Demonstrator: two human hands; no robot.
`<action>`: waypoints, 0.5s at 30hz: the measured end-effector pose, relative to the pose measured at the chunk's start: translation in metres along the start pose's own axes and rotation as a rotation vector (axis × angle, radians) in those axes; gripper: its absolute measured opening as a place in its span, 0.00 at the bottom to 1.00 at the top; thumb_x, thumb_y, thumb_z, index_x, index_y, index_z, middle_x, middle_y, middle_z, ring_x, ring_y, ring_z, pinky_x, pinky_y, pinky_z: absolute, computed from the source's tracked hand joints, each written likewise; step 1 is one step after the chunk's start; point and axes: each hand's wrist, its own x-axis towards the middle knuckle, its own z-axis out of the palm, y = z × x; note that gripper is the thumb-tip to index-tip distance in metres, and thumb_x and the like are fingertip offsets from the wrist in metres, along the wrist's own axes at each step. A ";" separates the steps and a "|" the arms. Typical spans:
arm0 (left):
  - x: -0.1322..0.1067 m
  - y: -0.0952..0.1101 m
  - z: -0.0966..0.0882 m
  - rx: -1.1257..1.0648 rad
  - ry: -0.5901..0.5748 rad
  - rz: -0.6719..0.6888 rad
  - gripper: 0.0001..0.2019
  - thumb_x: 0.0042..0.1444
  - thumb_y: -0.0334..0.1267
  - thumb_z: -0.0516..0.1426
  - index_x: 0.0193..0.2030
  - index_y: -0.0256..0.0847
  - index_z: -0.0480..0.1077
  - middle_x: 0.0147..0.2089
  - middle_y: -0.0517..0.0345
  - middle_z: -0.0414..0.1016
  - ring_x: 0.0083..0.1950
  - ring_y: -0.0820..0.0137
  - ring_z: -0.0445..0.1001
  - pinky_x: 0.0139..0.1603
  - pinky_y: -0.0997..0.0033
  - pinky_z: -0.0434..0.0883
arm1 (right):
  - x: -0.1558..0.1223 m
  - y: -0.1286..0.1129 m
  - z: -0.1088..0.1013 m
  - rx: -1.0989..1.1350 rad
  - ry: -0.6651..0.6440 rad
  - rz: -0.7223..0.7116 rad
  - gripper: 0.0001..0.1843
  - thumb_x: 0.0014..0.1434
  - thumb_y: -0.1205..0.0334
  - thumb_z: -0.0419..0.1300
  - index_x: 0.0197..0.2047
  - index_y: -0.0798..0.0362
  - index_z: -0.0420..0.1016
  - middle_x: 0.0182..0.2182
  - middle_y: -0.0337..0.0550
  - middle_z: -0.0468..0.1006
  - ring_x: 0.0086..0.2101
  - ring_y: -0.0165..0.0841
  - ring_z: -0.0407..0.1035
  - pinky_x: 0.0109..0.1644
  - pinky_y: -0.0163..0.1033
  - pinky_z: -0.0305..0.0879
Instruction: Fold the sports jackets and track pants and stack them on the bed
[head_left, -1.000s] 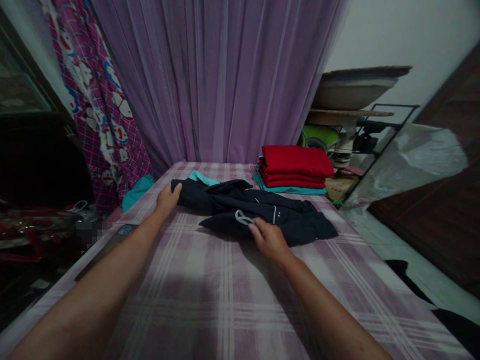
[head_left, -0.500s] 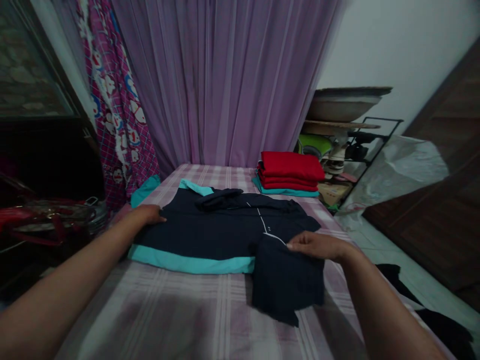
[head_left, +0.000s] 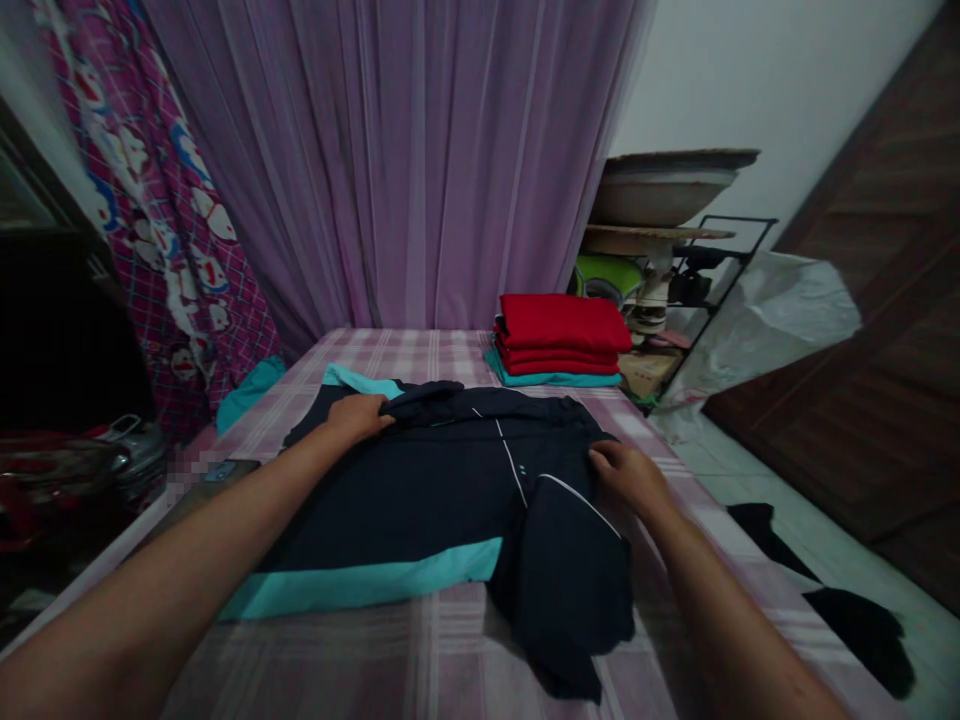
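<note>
In the head view, your left hand [head_left: 358, 416] is now pinching a fold near the middle of the dark shirt [head_left: 405, 500] instead of its left edge, and your right hand [head_left: 631, 477] is no longer pulling the white-lined sleeve [head_left: 576, 570] but touching the shirt's right end, though I cannot tell if it is pinching. The shirt is lying on the checked sheet [head_left: 337, 670] before you, so only its far side is still bunching.
</note>
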 end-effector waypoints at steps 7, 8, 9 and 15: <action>0.088 0.000 -0.085 -0.104 0.090 -0.018 0.16 0.55 0.42 0.55 0.49 0.47 0.77 0.37 0.57 0.83 0.39 0.63 0.80 0.44 0.69 0.72 | -0.006 0.025 0.037 0.222 0.185 0.141 0.23 0.58 0.48 0.48 0.41 0.49 0.80 0.41 0.47 0.83 0.42 0.43 0.75 0.44 0.44 0.68; 0.101 0.004 -0.094 -0.157 0.201 -0.030 0.19 0.57 0.42 0.53 0.55 0.47 0.73 0.42 0.55 0.83 0.43 0.63 0.80 0.46 0.69 0.71 | -0.006 0.025 0.038 0.238 0.186 0.151 0.23 0.57 0.48 0.48 0.41 0.49 0.80 0.41 0.47 0.83 0.42 0.44 0.75 0.44 0.45 0.68; 0.113 0.008 -0.099 -0.207 0.307 -0.043 0.23 0.59 0.42 0.51 0.62 0.46 0.68 0.49 0.53 0.81 0.47 0.62 0.79 0.48 0.68 0.71 | -0.006 0.024 0.037 0.257 0.178 0.156 0.22 0.57 0.47 0.49 0.40 0.49 0.80 0.41 0.47 0.83 0.42 0.44 0.75 0.44 0.45 0.68; 0.137 0.040 -0.042 -0.294 0.366 0.027 0.36 0.62 0.42 0.48 0.74 0.33 0.40 0.71 0.42 0.58 0.68 0.58 0.64 0.63 0.64 0.63 | -0.008 0.019 0.029 0.331 0.131 0.164 0.22 0.57 0.47 0.49 0.41 0.49 0.79 0.42 0.48 0.82 0.44 0.44 0.74 0.48 0.46 0.67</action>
